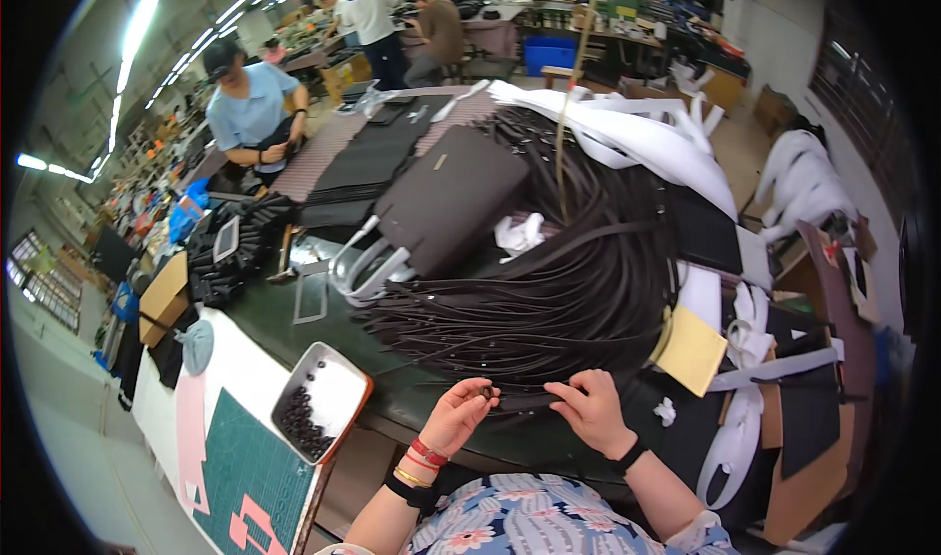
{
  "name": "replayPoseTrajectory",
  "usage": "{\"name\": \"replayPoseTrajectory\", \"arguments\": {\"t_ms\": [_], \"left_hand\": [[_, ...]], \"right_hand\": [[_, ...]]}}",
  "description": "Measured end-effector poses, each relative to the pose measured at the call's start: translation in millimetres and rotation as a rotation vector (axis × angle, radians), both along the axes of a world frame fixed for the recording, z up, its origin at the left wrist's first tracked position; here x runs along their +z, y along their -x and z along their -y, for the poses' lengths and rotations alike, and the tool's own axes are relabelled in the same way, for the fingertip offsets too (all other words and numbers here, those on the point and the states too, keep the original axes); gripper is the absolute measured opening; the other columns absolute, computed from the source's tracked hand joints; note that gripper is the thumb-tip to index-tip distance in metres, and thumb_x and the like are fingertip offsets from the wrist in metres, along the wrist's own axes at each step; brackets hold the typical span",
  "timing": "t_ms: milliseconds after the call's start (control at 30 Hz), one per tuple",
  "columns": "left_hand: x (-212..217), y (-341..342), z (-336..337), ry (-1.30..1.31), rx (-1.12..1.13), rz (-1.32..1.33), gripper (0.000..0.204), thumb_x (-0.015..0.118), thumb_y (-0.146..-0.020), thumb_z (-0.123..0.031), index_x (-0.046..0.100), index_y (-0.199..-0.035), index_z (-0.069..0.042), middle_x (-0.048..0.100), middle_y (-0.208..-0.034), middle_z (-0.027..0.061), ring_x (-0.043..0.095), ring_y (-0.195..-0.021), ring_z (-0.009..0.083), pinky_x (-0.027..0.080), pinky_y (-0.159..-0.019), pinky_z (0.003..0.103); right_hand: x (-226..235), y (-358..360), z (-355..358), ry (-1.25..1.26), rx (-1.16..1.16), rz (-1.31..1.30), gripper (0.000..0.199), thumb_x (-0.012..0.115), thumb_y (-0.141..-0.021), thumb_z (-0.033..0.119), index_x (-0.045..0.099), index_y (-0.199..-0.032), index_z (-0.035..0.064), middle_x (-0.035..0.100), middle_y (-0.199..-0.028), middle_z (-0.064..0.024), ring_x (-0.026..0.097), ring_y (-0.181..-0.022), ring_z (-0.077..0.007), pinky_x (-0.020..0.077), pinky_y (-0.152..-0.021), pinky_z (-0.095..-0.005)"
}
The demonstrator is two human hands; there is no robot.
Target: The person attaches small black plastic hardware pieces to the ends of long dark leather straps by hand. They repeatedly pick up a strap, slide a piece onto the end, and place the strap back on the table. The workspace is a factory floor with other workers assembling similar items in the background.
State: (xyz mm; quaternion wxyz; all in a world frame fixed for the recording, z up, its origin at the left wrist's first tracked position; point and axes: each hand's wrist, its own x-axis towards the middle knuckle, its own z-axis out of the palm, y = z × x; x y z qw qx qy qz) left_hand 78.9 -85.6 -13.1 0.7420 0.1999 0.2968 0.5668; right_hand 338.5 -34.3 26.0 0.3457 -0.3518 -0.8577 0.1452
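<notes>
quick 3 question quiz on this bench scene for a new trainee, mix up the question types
1. True or false: the left hand pinches a small dark piece at its fingertips.
2. Multiple choice: the tray of small dark pieces lies (A) to the person's left, (B) to the person's right, (C) on top of the dark handbag.
3. Fill in: the right hand rests on the near ends of a big pile of dark ____.

Key: 1 true. 2 A. 3 straps.
</notes>
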Motion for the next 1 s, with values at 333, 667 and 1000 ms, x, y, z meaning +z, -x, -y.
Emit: {"name": "replayPoseTrajectory", "arguments": {"t_ms": [333,667,1000], "left_hand": [[-6.2,-26.4,-9.1,0.075,-0.112,-0.132,0.023,0.055,-0.099,-0.016,0.058,-0.116,-0.002,0.066,-0.096,0.0045,0.063,-0.086,0.0103,0.052,-0.080,0.022],[-10.3,-31.0,-1.0,0.093,-0.169,-0.470,0.021,0.056,-0.098,-0.015,0.061,-0.112,0.000,0.068,-0.091,0.0076,0.063,-0.078,0.0089,0.050,-0.074,0.020],[-4.2,-61.2,6.0,0.098,-0.132,-0.478,0.022,0.060,-0.096,-0.013,0.062,-0.110,0.003,0.069,-0.095,0.0098,0.067,-0.079,0.0122,0.054,-0.073,0.023]], "right_hand": [[-2.0,-14.0,-0.3,-0.125,0.009,0.065,0.031,0.073,-0.077,0.014,0.068,-0.108,0.0126,0.054,-0.074,0.0012,0.054,-0.065,-0.0156,0.0387,-0.059,-0.0306],[-3.9,-11.4,-0.8,-0.062,0.097,0.024,0.023,0.074,-0.076,0.014,0.067,-0.098,0.0116,0.055,-0.072,0.0008,0.055,-0.063,-0.0164,0.0406,-0.058,-0.0308],[-22.2,-3.5,3.6,0.008,0.184,-0.019,0.018,0.071,-0.079,0.016,0.067,-0.095,0.0102,0.058,-0.074,-0.0009,0.057,-0.064,-0.0177,0.0433,-0.059,-0.0292]]}}
